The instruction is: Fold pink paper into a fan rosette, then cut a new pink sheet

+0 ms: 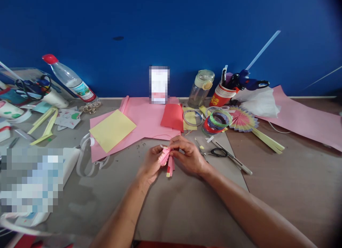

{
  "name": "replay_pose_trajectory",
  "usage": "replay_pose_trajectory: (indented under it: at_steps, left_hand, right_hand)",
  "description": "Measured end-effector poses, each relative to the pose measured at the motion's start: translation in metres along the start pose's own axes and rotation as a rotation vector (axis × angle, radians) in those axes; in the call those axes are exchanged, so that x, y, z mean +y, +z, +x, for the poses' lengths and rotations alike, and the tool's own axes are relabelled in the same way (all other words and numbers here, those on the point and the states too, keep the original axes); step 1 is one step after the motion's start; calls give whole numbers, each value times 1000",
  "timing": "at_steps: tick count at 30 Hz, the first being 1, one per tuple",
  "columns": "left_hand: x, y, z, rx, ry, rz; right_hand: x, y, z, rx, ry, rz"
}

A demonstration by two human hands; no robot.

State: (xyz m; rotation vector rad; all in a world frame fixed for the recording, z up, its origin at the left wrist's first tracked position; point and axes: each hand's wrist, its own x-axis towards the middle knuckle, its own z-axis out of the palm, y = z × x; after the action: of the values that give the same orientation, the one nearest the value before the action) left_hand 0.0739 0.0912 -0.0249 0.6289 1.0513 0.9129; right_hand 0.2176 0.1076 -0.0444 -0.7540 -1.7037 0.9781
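Note:
Between my two hands is a small piece of pleated pink paper (164, 157) with pale yellow edges; a folded strip of it hangs down below my fingers. My left hand (153, 162) is closed on the left part of the pleats. Thumb and fingers of my right hand (189, 154) pinch its upper right side. Fingertips hide where the folds meet. Just right of my right hand lie black-handled scissors (219, 152) and a pale, slim cutter-like tool (240, 163). Beyond them is a finished-looking pleated paper fan (243, 119) in pink, yellow and purple.
Pink paper (107, 152), a yellow sheet (113, 130) and red paper (172, 117) lie ahead. Tape rolls (219, 119), a clear bottle (200, 89) and a red cup (222, 95) of tools stand right. A red-capped bottle (74, 82) leans against the blue wall at left.

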Motion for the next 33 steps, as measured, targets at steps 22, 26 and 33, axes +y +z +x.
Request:
replay_pose_trajectory:
  at_steps: [22,26,33]
  left_hand:
    - [-2,-8,4,-83,-162,-114]
    - [-1,-9,2,-109,-156,-121]
    - [-1,-10,1,-165,-150,-133]
  right_hand:
    - [-1,2,1,35,-33,-8]
    - [-1,-4,2,-25,-50,8]
    - [-4,-11,3,-119,-96,-9]
